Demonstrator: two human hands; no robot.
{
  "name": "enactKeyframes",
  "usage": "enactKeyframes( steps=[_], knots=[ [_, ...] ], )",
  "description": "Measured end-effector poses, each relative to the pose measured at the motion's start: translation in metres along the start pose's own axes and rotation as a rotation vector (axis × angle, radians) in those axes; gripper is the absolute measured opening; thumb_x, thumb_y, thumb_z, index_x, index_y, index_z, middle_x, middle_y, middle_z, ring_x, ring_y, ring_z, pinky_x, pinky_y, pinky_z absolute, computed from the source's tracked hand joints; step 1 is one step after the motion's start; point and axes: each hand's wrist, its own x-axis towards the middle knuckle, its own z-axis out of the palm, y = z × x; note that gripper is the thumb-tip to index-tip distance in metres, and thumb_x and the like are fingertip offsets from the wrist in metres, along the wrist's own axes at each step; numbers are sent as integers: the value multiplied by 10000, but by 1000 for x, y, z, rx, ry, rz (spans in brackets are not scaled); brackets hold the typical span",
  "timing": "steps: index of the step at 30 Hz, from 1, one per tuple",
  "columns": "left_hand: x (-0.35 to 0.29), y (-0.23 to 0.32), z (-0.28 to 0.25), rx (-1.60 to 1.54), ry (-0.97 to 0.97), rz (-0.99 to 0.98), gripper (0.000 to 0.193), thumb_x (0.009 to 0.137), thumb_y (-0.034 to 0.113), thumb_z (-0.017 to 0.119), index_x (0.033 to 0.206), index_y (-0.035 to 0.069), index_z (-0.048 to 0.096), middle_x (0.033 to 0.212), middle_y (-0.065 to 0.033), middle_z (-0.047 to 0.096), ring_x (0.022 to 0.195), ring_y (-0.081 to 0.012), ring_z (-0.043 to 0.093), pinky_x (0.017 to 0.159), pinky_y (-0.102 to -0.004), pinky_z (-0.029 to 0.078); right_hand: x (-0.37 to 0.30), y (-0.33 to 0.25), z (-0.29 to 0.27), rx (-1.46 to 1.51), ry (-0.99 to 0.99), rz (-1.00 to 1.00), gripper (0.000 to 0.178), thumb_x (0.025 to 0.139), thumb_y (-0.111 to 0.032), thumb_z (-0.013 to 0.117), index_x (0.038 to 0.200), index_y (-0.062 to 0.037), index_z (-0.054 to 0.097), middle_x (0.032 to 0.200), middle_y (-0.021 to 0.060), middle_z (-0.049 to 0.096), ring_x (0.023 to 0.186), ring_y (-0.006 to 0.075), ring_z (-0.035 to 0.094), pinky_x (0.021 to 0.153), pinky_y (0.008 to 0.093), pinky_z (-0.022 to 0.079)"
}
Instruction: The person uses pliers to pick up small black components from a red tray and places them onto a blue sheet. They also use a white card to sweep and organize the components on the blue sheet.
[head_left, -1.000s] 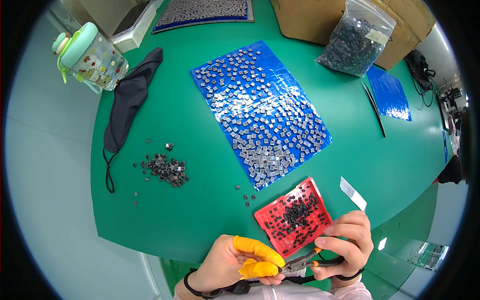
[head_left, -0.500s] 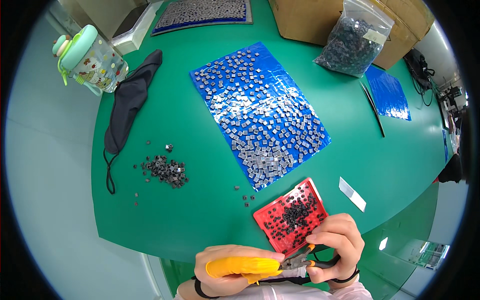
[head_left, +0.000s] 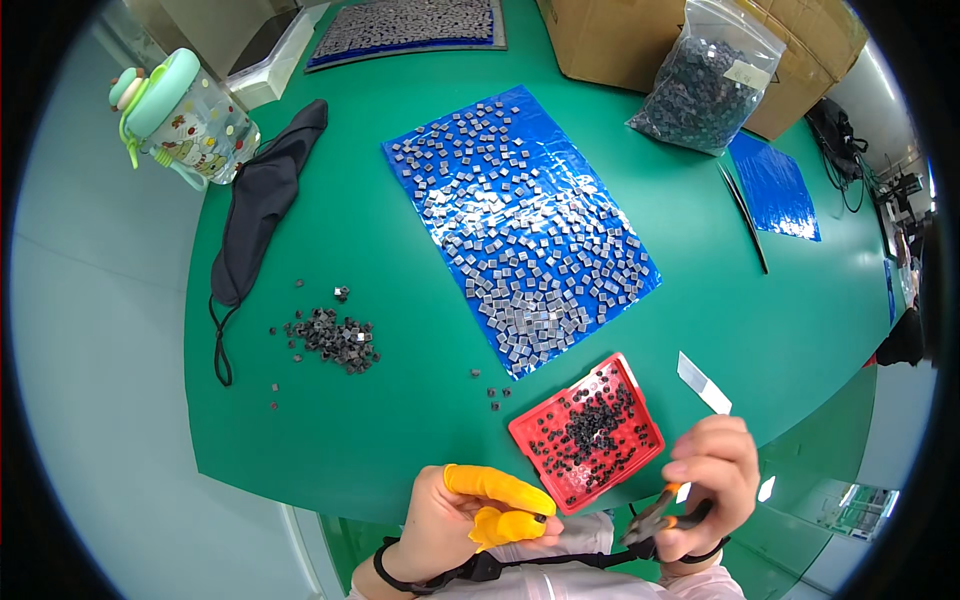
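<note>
Yellow finger covers sit on the thumb and forefinger of my left hand [head_left: 440, 525], which pinches a small dark piece [head_left: 541, 518] between their tips. My right hand [head_left: 720, 475] grips a pair of pliers [head_left: 652, 522] with orange and black handles. The plier jaws point toward my left hand but stand apart from it. Just beyond both hands lies a shallow red tray [head_left: 642, 450], holding many small black round parts [head_left: 592, 425].
A blue sheet [head_left: 470, 255] covered with small square pieces lies mid-table. On the left are a dark pile of pieces [head_left: 340, 340], a black cloth item [head_left: 262, 210] and a bottle [head_left: 190, 120]. Tweezers [head_left: 743, 220], a bag of parts [head_left: 705, 95] and a cardboard box [head_left: 600, 45] are right.
The pliers have moved right, away from my left hand, along with my right hand. My left hand has turned, and the dark piece at its fingertips now shows.
</note>
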Motion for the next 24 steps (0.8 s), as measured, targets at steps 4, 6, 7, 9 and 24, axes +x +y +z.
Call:
enactKeyframes(
  steps=[4, 6, 7, 9, 24],
  knots=[
    [-3, 1, 1, -43, 21, 8, 128, 751, -17, 746, 776, -92, 645, 685, -205, 672, 579, -267, 685, 484, -338, 584, 8, -2, -10, -263, -138, 158, 496, 523, -237, 783, 987, -85, 693, 960, 78, 584, 875, 268, 540, 763, 394, 430],
    [-3, 0, 2, -22, 16, 31, 126, 765, -9, 734, 769, -96, 644, 689, -209, 673, 578, -271, 686, 497, -348, 590, 10, -2, -10, -374, -213, 145, 515, 518, -207, 790, 1011, -95, 689, 992, 71, 579, 919, 273, 529, 802, 403, 415],
    [-2, -1, 1, 17, -1, 57, 126, 772, -6, 728, 767, -99, 643, 689, -211, 673, 581, -273, 687, 505, -354, 593, 10, -1, -9, -429, -250, 139, 527, 516, -192, 794, 1023, -100, 686, 1008, 67, 576, 942, 276, 523, 822, 408, 408],
    [-1, -5, -1, 94, -36, 107, 129, 785, 0, 717, 765, -103, 642, 689, -215, 672, 587, -278, 689, 521, -365, 600, 9, 0, -10, -420, -262, 162, 563, 502, -171, 801, 1049, -112, 681, 1045, 64, 565, 978, 284, 511, 852, 421, 396],
    [14, -16, 1, 845, -54, 507, 274, 734, -48, 754, 996, 27, 727, 849, -64, 716, 609, -73, 598, 534, -205, 467, 9, -4, -17, -354, -226, 126, 516, 512, -191, 777, 1015, -111, 695, 1022, 70, 572, 958, 280, 527, 832, 403, 429]
  ],
)
